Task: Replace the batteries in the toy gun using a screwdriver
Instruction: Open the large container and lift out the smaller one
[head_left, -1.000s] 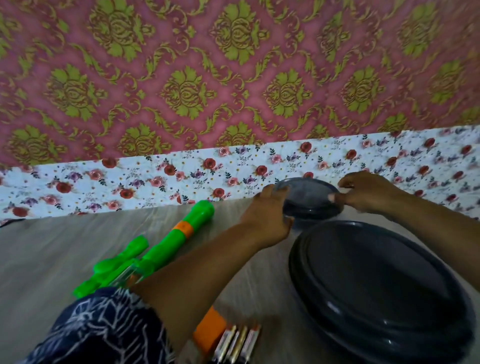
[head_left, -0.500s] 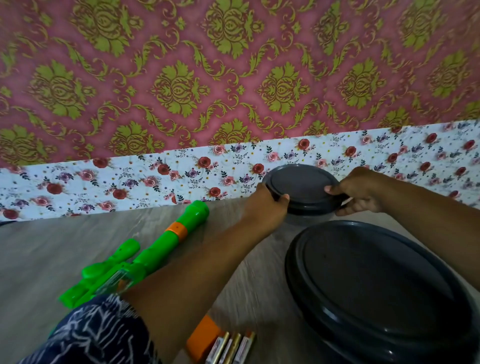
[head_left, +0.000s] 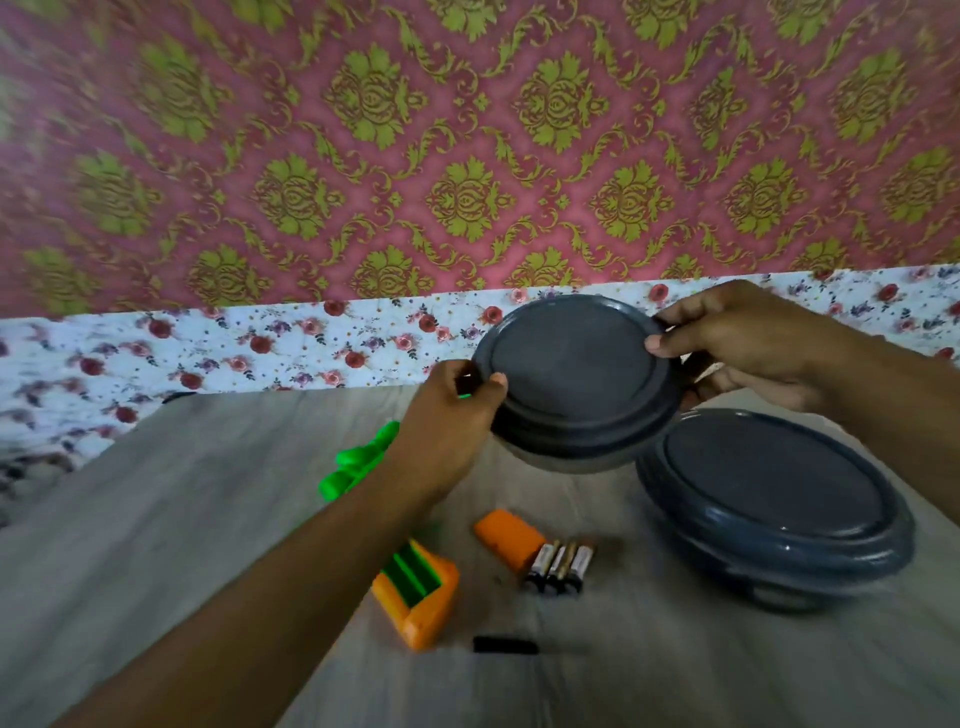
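Both hands hold a small dark lidded container (head_left: 576, 379) lifted above the table. My left hand (head_left: 447, 421) grips its left rim, my right hand (head_left: 737, 338) pinches the right rim. The green toy gun (head_left: 358, 462) lies on the table, mostly hidden under my left arm, and its orange grip (head_left: 421, 592) shows an open green battery bay. An orange battery cover (head_left: 506, 535) lies beside three batteries (head_left: 561, 566). A black screwdriver (head_left: 506, 645) lies near the front of the table.
A larger dark lidded container (head_left: 779, 509) stands on the grey wood-grain table (head_left: 156, 519) at the right. A floral strip and a pink-and-green patterned wall (head_left: 467, 156) rise behind the table.
Both hands have lifted the small container off the table and brought it closer. The view has tilted down, so the orange grip, cover, batteries and screwdriver now show.
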